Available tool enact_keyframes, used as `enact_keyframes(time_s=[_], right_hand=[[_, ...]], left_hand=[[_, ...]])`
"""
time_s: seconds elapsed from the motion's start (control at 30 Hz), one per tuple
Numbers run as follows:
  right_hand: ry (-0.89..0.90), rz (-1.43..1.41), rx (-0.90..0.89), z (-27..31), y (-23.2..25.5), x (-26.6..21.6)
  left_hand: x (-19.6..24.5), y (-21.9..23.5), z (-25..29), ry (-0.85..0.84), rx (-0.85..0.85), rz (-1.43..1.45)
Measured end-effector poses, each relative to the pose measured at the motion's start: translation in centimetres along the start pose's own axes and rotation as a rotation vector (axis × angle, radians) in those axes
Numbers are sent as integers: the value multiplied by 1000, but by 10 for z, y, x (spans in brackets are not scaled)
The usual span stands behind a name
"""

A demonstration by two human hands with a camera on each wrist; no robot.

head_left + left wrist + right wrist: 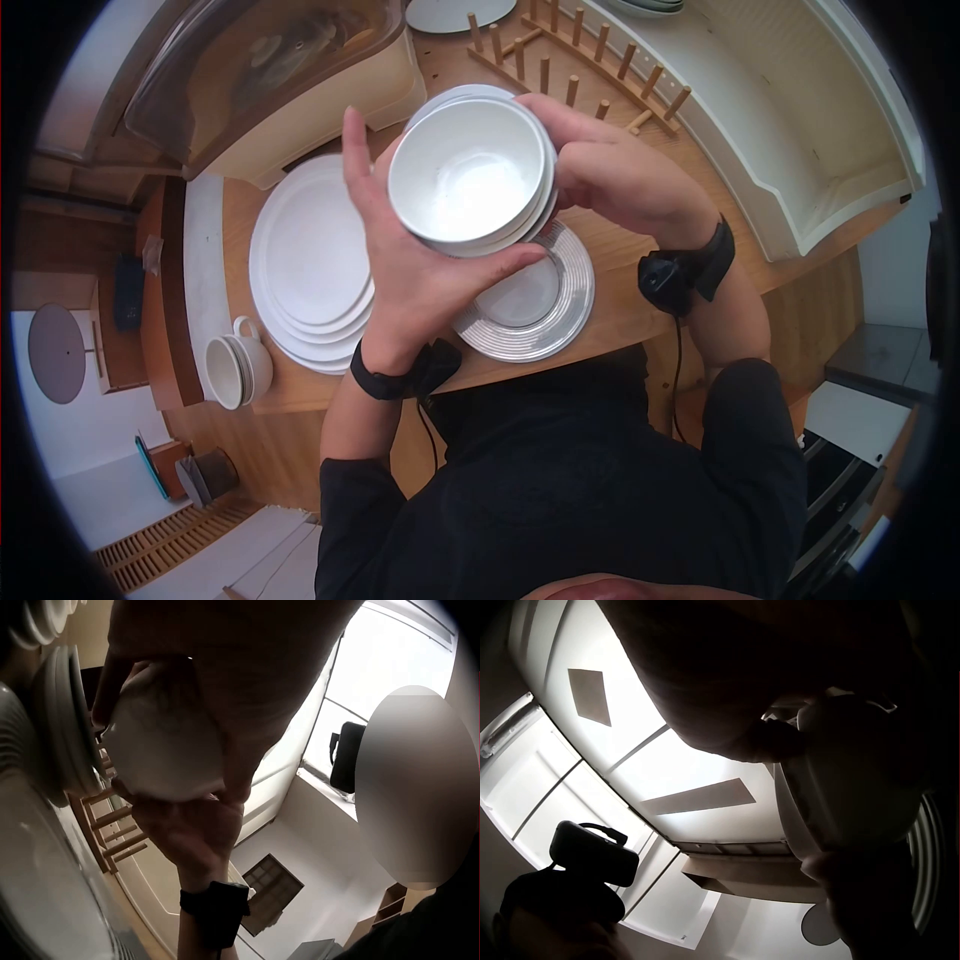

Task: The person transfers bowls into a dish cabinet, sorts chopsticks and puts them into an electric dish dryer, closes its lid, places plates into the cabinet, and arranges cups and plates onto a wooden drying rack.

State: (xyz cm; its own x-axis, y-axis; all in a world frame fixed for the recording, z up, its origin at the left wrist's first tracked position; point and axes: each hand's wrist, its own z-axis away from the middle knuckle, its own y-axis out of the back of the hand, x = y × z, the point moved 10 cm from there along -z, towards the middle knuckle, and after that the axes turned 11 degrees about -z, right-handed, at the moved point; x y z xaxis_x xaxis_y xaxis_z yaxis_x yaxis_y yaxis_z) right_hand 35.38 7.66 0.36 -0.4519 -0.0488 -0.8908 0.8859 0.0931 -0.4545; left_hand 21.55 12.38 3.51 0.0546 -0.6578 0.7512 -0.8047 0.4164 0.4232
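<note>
Both hands hold a small stack of nested white bowls [470,175] up over the counter, mouths tipped toward the head camera. My left hand [425,275] grips the stack from the near left, its thumb along the near side and one finger pointing up past the rim. On the far right side, my right hand [625,165] holds the rims with its fingers and thumb. The left wrist view shows the rounded underside of a bowl [165,739] between the hands; the right wrist view is very dark, with a bowl [855,780] in shadow.
Stacked white plates [310,240] lie left, with nested cups [240,368] nearer the edge. Under the hands is a ridged silver-rimmed plate [575,285]. A wooden peg rack [600,50] and a cream open cabinet [780,130] stand at the back and right.
</note>
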Motion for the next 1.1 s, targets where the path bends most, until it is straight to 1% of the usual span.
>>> enact_keyframes(time_s=[0.03,0.1,0.13,0.2,0.23,0.27,0.33,0.37,0.4,0.43,0.47,0.53,0.57,0.6,0.67,0.7,0.73,0.8,0.83,0.9,0.93,1.0,1.03,1.1], right_hand=[[5,11,9,1,-4,-3],[-21,49,38,3,-11,-5],[-13,58,50,5,-11,-7],[-113,-23,-1,7,-15,4],[-151,-19,-15,8,-17,8],[-139,-11,-2,9,-16,5],[-169,192,90,13,-5,1],[-69,237,126,14,7,-8],[-64,246,135,21,14,-20],[-2,475,278,32,35,-46],[58,702,419,43,55,-71],[145,726,621,54,100,-111],[138,693,693,57,116,-130],[132,659,765,58,127,-153],[262,783,928,59,139,-205],[253,917,890,46,185,-227],[245,1048,849,31,236,-243],[479,1034,1045,21,266,-268],[487,1038,1043,8,288,-269],[400,1054,970,-22,330,-262],[407,1057,968,-33,336,-262],[111,1103,1266,-37,363,-250],[114,1105,1266,-38,367,-249],[58,1064,1307,-34,380,-243]], left_hand=[[3,-1,0,-10,-1,11],[5,6,2,-5,76,33],[8,6,3,-16,71,45],[15,14,5,-41,113,-23],[18,19,5,-25,141,18],[24,22,7,-39,134,29],[25,42,14,13,259,67],[29,45,12,3,254,78],[32,54,13,4,327,75],[32,63,14,8,401,72],[29,67,13,5,403,82],[26,75,12,-12,419,-98],[21,71,10,12,372,-57],[21,71,11,13,375,-44],[21,60,9,39,259,-118],[16,55,10,31,226,-77],[14,53,10,27,231,-71],[15,45,9,8,195,0],[16,41,8,12,172,17],[18,40,6,-19,161,-20],[20,38,6,-43,144,-58],[16,36,5,-32,142,-22],[14,34,5,-17,134,15],[15,34,4,-18,129,28]])
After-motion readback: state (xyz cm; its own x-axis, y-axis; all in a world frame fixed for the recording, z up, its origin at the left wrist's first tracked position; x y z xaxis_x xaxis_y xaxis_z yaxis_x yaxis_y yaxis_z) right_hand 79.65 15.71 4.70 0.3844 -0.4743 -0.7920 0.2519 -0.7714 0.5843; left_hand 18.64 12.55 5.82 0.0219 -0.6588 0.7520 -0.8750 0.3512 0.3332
